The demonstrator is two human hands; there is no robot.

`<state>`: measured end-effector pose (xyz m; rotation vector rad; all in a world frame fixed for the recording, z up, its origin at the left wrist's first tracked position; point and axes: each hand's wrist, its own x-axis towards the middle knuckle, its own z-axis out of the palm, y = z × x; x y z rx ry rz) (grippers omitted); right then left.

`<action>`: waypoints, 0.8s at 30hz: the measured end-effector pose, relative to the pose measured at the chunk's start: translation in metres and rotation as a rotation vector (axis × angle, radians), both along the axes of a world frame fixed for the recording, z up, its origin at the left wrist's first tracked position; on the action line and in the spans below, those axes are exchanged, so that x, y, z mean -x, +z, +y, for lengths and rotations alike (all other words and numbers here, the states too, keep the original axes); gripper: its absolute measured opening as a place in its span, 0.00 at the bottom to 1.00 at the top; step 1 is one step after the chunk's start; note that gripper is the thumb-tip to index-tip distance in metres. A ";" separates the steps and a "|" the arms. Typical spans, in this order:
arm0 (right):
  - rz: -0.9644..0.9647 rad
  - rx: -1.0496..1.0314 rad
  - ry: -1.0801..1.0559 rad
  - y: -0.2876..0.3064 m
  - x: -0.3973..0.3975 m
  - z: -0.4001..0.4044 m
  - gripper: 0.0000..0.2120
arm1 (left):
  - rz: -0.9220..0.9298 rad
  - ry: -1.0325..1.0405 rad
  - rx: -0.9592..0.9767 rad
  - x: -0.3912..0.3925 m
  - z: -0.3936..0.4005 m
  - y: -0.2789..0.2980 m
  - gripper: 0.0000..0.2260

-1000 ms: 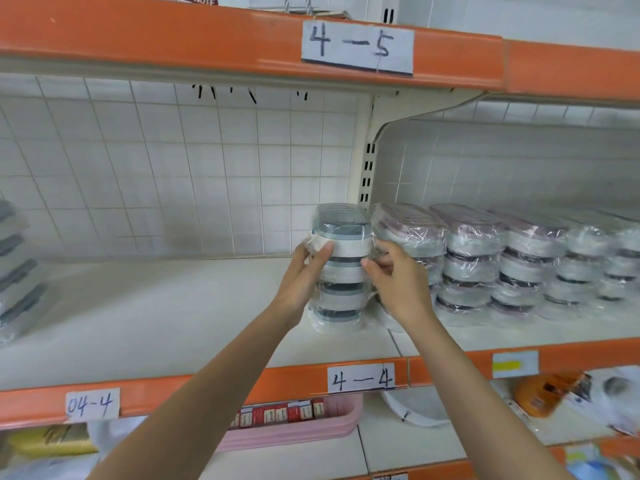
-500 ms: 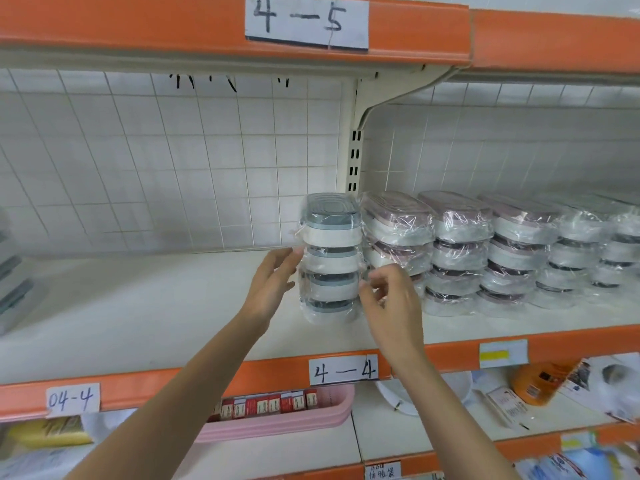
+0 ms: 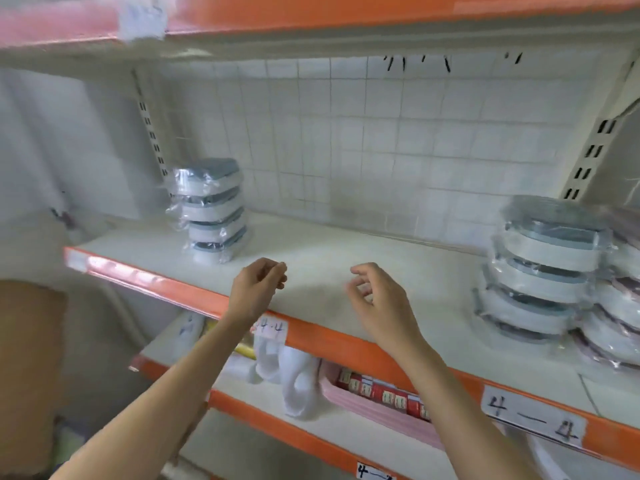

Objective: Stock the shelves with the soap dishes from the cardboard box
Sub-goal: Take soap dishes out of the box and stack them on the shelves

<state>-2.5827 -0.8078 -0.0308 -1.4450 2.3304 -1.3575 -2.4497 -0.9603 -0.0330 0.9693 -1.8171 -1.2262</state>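
Left hand (image 3: 258, 289) and right hand (image 3: 382, 304): both empty, fingers loosely curled, held above the shelf (image 3: 346, 271) front edge. Wrapped stack of soap dishes (image 3: 540, 271): stood on the shelf at right. Second wrapped stack (image 3: 211, 209): stood at left, well apart. Cardboard box (image 3: 31, 368): seen at far left.

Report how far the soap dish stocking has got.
Done: a stack of wrapped dishes stands at the shelf's left end and another stack on the right. In hand: nothing; the left hand and right hand are empty. Left: the bare middle stretch between the stacks.
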 end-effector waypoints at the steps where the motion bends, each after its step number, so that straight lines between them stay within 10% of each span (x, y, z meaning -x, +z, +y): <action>1: -0.024 -0.007 0.027 0.000 -0.008 -0.017 0.14 | 0.011 0.073 0.011 -0.016 -0.014 -0.001 0.10; 8: -0.182 -0.077 0.109 -0.004 -0.069 -0.127 0.14 | 0.063 0.427 0.028 -0.097 -0.121 -0.003 0.07; 16: -0.364 -0.079 0.121 0.006 -0.100 -0.232 0.28 | 0.078 -0.075 -0.199 -0.094 -0.211 0.003 0.38; 24: -0.453 0.020 0.010 -0.009 -0.103 -0.226 0.25 | 0.159 -0.302 -0.125 -0.070 -0.211 -0.018 0.15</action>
